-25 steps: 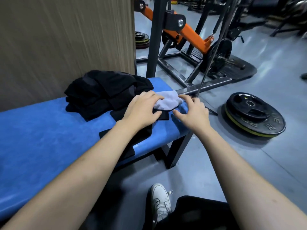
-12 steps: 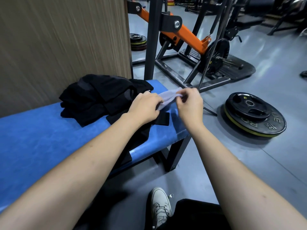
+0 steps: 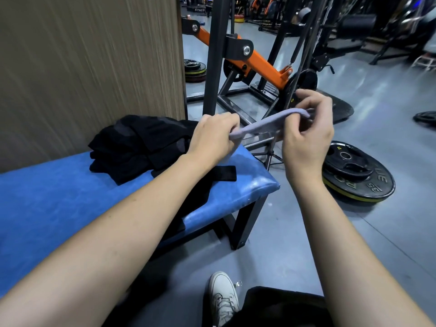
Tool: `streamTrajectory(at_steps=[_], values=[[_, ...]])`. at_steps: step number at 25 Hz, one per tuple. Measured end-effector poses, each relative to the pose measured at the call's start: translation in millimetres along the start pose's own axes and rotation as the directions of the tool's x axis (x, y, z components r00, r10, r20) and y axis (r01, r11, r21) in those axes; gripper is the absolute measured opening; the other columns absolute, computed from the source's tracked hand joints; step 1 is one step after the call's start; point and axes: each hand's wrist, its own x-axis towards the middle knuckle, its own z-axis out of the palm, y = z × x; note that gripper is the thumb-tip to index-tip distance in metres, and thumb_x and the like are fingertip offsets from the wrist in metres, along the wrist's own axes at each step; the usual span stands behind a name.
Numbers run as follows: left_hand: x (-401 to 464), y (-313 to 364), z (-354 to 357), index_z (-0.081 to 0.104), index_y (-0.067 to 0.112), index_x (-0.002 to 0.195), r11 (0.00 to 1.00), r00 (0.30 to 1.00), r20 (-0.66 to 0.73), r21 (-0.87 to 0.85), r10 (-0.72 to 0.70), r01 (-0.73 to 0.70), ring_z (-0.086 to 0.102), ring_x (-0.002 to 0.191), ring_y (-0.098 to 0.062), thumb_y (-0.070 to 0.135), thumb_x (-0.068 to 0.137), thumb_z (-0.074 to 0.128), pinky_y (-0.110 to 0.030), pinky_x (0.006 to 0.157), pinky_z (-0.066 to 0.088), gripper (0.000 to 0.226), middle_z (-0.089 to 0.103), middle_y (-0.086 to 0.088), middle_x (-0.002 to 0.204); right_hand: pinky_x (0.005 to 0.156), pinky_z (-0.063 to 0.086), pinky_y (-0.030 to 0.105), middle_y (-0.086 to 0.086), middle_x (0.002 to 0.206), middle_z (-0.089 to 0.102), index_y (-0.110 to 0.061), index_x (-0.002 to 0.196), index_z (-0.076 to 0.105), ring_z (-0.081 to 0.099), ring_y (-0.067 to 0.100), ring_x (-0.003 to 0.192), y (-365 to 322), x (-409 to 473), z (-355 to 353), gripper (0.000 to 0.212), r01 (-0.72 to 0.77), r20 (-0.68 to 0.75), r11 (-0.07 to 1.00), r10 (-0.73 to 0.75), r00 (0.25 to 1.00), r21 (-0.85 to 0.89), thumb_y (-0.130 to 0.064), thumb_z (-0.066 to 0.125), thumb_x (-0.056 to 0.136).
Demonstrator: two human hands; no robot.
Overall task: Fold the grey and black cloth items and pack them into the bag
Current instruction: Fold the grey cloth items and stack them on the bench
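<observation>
A small grey cloth [image 3: 266,125] is stretched in the air between my two hands, above the right end of the blue bench [image 3: 59,201]. My left hand [image 3: 212,138] grips its left end, and my right hand [image 3: 309,128] pinches its right end with curled fingers. A heap of black cloth [image 3: 139,145] lies on the bench against the wooden wall. A flat black strip of cloth [image 3: 224,173] lies on the bench under my left forearm, with more black cloth hanging over the front edge. No bag is in view.
A wooden wall panel [image 3: 89,67] rises behind the bench. A black and orange gym machine [image 3: 250,60] stands just beyond the bench end. Weight plates [image 3: 358,173] lie on the grey floor at the right. My white shoe [image 3: 223,296] rests on the floor below.
Both hands took hold of the grey cloth, lifted it off the bench and pulled it out lengthwise between them. The right hand moved up and to the right.
</observation>
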Motion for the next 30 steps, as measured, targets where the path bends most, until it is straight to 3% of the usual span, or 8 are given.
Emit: streamTrajectory(at_steps=[3, 10, 14, 17, 20, 23, 27, 30], values=[[-7, -5, -38, 0.046, 0.018, 0.076, 0.998, 0.992, -0.115, -0.03, -0.055, 0.052, 0.044, 0.069, -0.023, 0.005, 0.077, 0.056, -0.03, 0.062, 0.026, 0.016, 0.051, 0.002, 0.08, 0.072, 0.044, 0.026, 0.016, 0.091, 0.061, -0.008, 0.09, 0.052, 0.057, 0.024, 0.084, -2, -3, -5, 0.018, -0.028, 0.016, 0.995, 0.027, 1.0, 0.092, 0.005, 0.045, 0.08], [-84, -60, -157, 0.054, 0.02, 0.083, 0.967, 0.954, -0.281, 0.197, -0.102, 0.161, 0.053, 0.085, -0.019, -0.004, 0.068, 0.048, -0.036, 0.062, 0.043, 0.028, 0.054, 0.005, 0.091, 0.077, 0.034, 0.014, 0.016, 0.103, 0.047, -0.001, 0.098, 0.054, 0.044, 0.014, 0.088, -25, -30, 37, 0.049, 0.094, 0.448, 0.994, -0.111, 0.887, 0.06, 0.02, 0.036, 0.058], [-155, -90, -196, 0.059, 0.026, 0.087, 0.9, 0.901, -0.312, 0.218, -0.302, 0.377, 0.054, 0.085, -0.014, 0.003, 0.072, 0.056, -0.036, 0.063, 0.045, 0.027, 0.06, 0.012, 0.09, 0.077, 0.033, 0.016, 0.006, 0.106, 0.044, -0.009, 0.101, 0.053, 0.043, 0.002, 0.092, -51, -61, 75, 0.055, -0.016, 0.673, 0.99, -0.085, 0.735, 0.142, 0.018, 0.035, 0.056], [-202, -113, -217, 0.063, 0.03, 0.088, 0.818, 0.791, -0.37, 0.122, -0.488, 0.562, 0.059, 0.071, -0.013, 0.006, 0.078, 0.06, -0.033, 0.064, 0.046, 0.026, 0.061, 0.018, 0.078, 0.07, 0.034, 0.023, 0.001, 0.112, 0.043, -0.029, 0.102, 0.048, 0.044, 0.01, 0.086, -61, -86, 100, 0.052, -0.22, 0.868, 0.967, 0.0, 0.496, 0.126, 0.001, 0.04, 0.06], [-238, -131, -227, 0.056, 0.028, 0.089, 0.805, 0.775, -0.235, -0.062, -0.587, 0.59, 0.067, 0.074, -0.007, -0.001, 0.082, 0.057, -0.024, 0.065, 0.046, 0.03, 0.069, 0.022, 0.1, 0.067, 0.039, 0.029, -0.001, 0.115, 0.041, -0.036, 0.102, 0.046, 0.047, 0.021, 0.087, -70, -105, 118, 0.049, -0.234, 0.946, 0.969, 0.001, 0.325, 0.079, -0.005, 0.046, 0.065], [-272, -145, -237, 0.048, 0.031, 0.088, 0.863, 0.857, -0.104, -0.073, -0.505, 0.5, 0.064, 0.104, -0.01, -0.004, 0.082, 0.06, -0.029, 0.083, 0.049, 0.037, 0.064, 0.02, 0.118, 0.071, 0.043, 0.022, -0.001, 0.109, 0.046, -0.023, 0.102, 0.054, 0.052, 0.018, 0.092, -84, -127, 138, 0.048, -0.039, 0.922, 0.994, -0.075, 0.379, 0.097, 0.012, 0.053, 0.07], [-300, -155, -241, 0.042, 0.028, 0.088, 0.906, 0.905, 0.037, 0.005, -0.423, 0.423, 0.06, 0.107, -0.019, -0.008, 0.079, 0.057, -0.038, 0.088, 0.048, 0.04, 0.06, 0.008, 0.123, 0.073, 0.043, 0.015, -0.002, 0.095, 0.051, -0.012, 0.08, 0.059, 0.056, 0.011, 0.085, -93, -153, 158, 0.029, 0.06, 0.894, 0.994, -0.103, 0.435, 0.086, 0.016, 0.061, 0.072], [-315, -162, -232, 0.036, 0.027, 0.085, 0.893, 0.882, 0.144, 0.115, -0.448, 0.435, 0.061, 0.098, -0.026, -0.002, 0.079, 0.053, -0.043, 0.08, 0.049, 0.034, 0.058, 0.006, 0.123, 0.073, 0.043, 0.018, 0.0, 0.098, 0.048, -0.011, 0.073, 0.054, 0.054, 0.015, 0.084, -92, -164, 169, 0.029, 0.151, 0.926, 0.984, -0.14, 0.351, 0.091, 0.017, 0.061, 0.069]])
